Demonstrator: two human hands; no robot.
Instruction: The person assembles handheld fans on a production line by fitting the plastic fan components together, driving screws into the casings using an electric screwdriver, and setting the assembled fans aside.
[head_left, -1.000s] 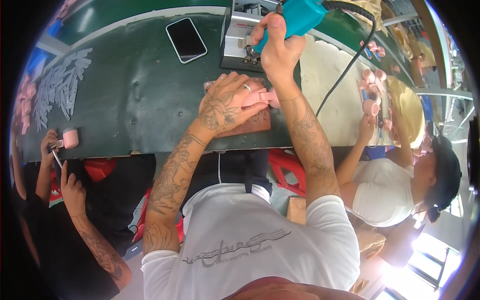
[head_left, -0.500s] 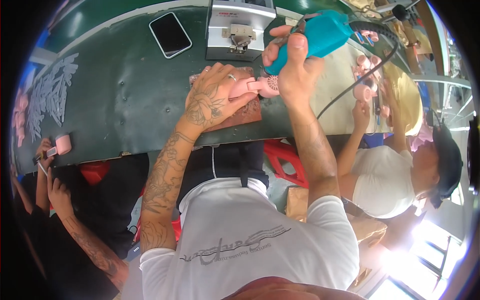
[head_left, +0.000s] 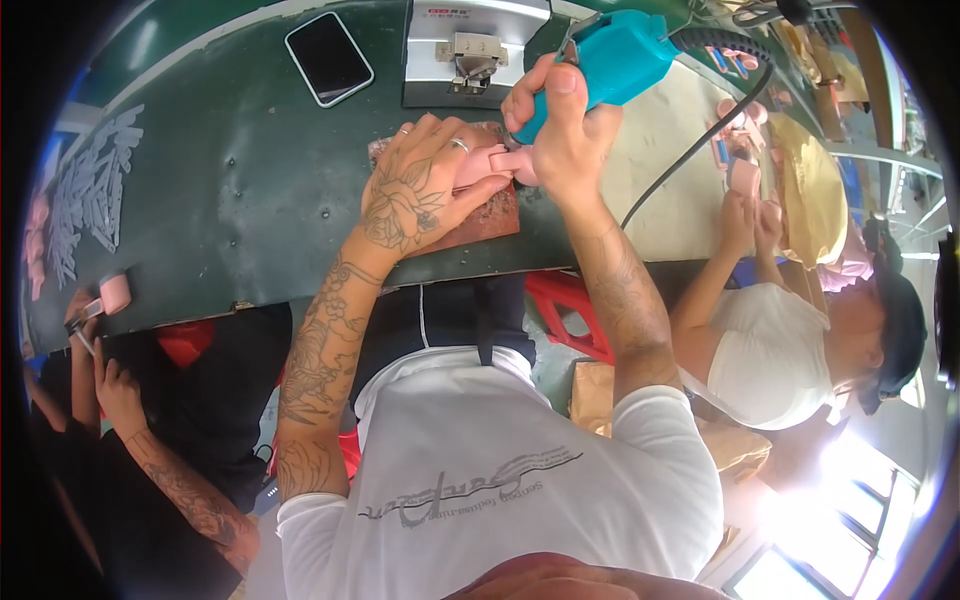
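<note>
My left hand (head_left: 420,185) is closed over a pink handheld fan (head_left: 484,167), pressing it down on a reddish-brown block (head_left: 488,218). My right hand (head_left: 566,135) grips a teal corded electric screwdriver (head_left: 602,72), tilted with its lower end toward the fan. The fan's round head lies under my right hand, mostly covered. I cannot see the screwdriver's tip or whether it touches the fan.
Beyond my hands stands a grey-silver box-shaped machine (head_left: 425,75), with a phone (head_left: 330,60) left of it. A black cable (head_left: 700,140) runs right. Grey strips (head_left: 95,190) lie far left. Co-workers at both sides handle pink parts (head_left: 116,293).
My right hand and the screwdriver have moved slightly left, so the fan's round grille, visible before, is now covered. At the right, the co-worker's hands have come together on a pink part.
</note>
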